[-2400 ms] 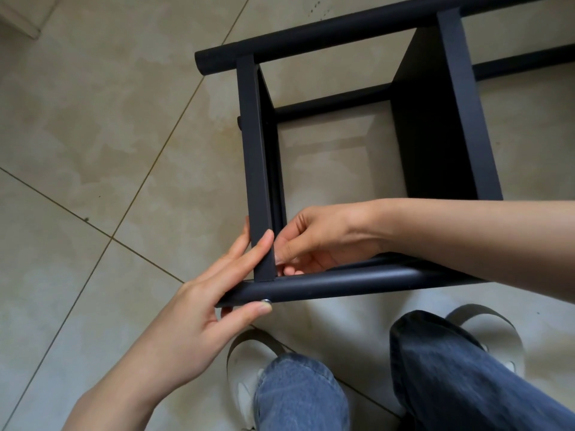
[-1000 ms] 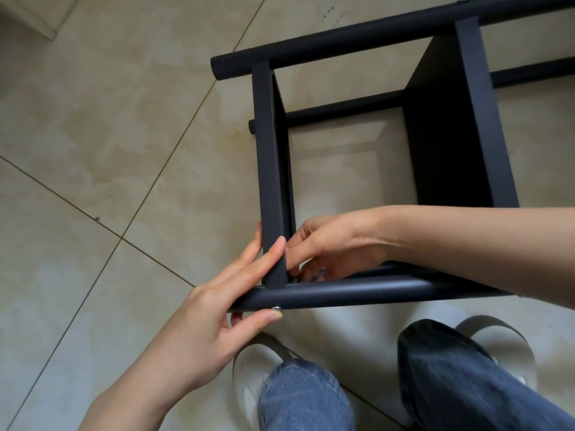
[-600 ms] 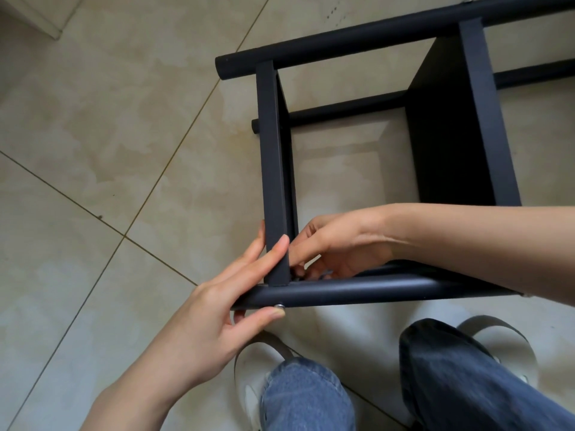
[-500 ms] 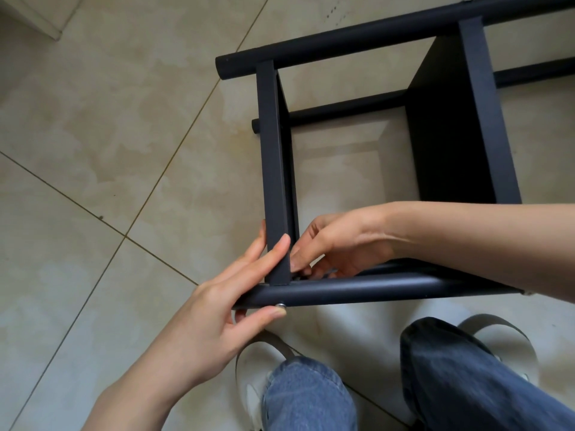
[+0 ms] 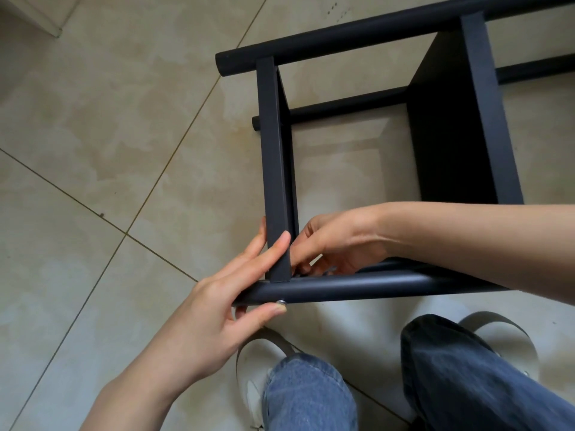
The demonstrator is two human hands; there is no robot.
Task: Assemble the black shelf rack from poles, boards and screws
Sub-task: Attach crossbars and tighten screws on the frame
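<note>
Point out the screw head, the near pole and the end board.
screw head (image 5: 282,302), head view, its silver cap under the pole.
near pole (image 5: 357,287), head view, mid-length of the tube.
end board (image 5: 273,150), head view, its upper edge.

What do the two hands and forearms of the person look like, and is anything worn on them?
Both the left hand and the right hand are bare: no gloves, rings, watch or bracelet show. Both forearms are bare too, with no sleeve visible as far as the frame shows them. The fingernails are short and look unpainted. No markings appear on either hand.
</note>
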